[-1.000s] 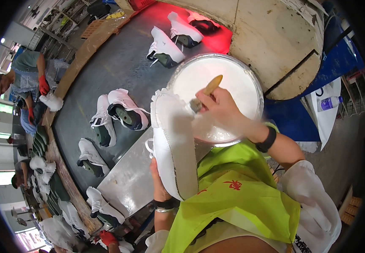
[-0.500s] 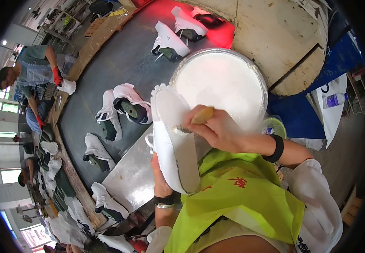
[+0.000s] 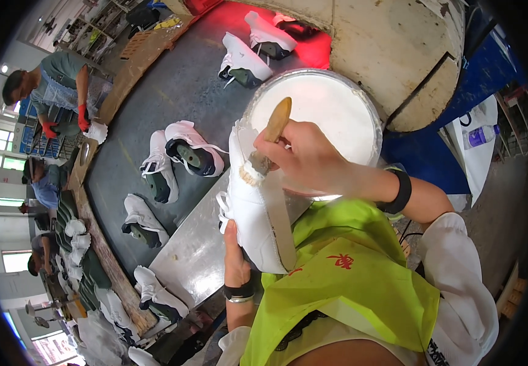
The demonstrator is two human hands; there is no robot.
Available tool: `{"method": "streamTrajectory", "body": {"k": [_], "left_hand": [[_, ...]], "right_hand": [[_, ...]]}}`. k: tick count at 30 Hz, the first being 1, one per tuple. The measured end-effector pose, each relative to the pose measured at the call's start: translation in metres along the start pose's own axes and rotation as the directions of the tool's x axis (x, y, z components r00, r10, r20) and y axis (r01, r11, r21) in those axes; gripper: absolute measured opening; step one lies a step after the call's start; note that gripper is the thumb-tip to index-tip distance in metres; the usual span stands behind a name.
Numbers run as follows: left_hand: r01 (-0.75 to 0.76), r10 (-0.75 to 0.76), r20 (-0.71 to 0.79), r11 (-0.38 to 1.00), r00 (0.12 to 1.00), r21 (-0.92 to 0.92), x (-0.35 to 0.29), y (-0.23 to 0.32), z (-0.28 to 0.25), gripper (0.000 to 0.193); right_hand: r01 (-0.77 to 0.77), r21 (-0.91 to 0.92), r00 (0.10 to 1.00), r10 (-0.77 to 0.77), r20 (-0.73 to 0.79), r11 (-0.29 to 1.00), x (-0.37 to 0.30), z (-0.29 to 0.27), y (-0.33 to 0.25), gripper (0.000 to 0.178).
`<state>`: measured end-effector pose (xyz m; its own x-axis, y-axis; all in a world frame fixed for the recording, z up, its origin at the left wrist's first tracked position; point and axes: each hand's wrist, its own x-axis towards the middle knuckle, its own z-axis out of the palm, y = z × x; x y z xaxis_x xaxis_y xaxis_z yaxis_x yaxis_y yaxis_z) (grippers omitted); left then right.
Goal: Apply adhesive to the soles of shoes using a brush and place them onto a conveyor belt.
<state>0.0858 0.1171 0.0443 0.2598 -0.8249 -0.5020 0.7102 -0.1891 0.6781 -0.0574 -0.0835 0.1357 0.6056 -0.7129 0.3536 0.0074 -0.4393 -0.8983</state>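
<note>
A white shoe (image 3: 253,213) is held up in front of me, toe away from me, its side and part of its sole showing. My left hand (image 3: 235,253) grips it from the left, by the laces, its fingers mostly hidden behind the shoe. My right hand (image 3: 308,157) is closed around a brush (image 3: 278,121) with a wooden handle that points up. The pale bristles press on the shoe's side near the toe, along the sole edge. Just beyond stands a large round tub (image 3: 325,110) of white liquid, partly behind my right hand.
Several white shoes with dark green linings, including a pair (image 3: 184,152), stand on the dark conveyor belt (image 3: 130,146). A metal plate (image 3: 184,256) lies left of my hand. Across the belt works a person (image 3: 62,91) in red gloves. A bottle (image 3: 481,135) lies at right.
The brush has moved left from the sole to the shoe's side, its handle now upright. The shoe has turned to show more of its side. The co-worker's red-gloved hands have drawn together.
</note>
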Motion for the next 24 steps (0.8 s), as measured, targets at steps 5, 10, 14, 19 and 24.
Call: {"method": "streamTrajectory", "body": {"k": [5,10,14,19,24], "left_hand": [[-0.008,0.007,-0.048,1.0,0.999,-0.022,-0.006,0.002,0.001,0.063],[-0.064,0.064,0.003,0.994,0.998,0.092,-0.016,0.01,0.019,0.066],[-0.167,0.169,0.007,0.969,0.986,0.182,-0.013,0.005,0.012,0.07],[-0.181,0.182,-0.002,0.979,0.983,0.09,-0.022,0.011,0.012,0.07],[-0.247,0.292,-0.064,0.889,0.954,0.386,-0.021,0.007,0.005,0.066]], "right_hand": [[-0.338,0.09,0.941,0.335,0.044,0.937,0.024,0.0,-0.006,0.026],[-0.084,0.11,0.986,0.099,-0.138,0.99,0.049,0.003,0.032,0.023],[-0.192,0.2,0.966,0.221,-0.136,0.961,0.018,0.004,0.051,0.024],[-0.323,0.199,0.946,0.316,0.069,0.925,-0.021,-0.003,0.039,0.026],[-0.208,0.292,0.968,0.24,-0.077,0.934,0.025,0.006,0.027,0.029]]}}
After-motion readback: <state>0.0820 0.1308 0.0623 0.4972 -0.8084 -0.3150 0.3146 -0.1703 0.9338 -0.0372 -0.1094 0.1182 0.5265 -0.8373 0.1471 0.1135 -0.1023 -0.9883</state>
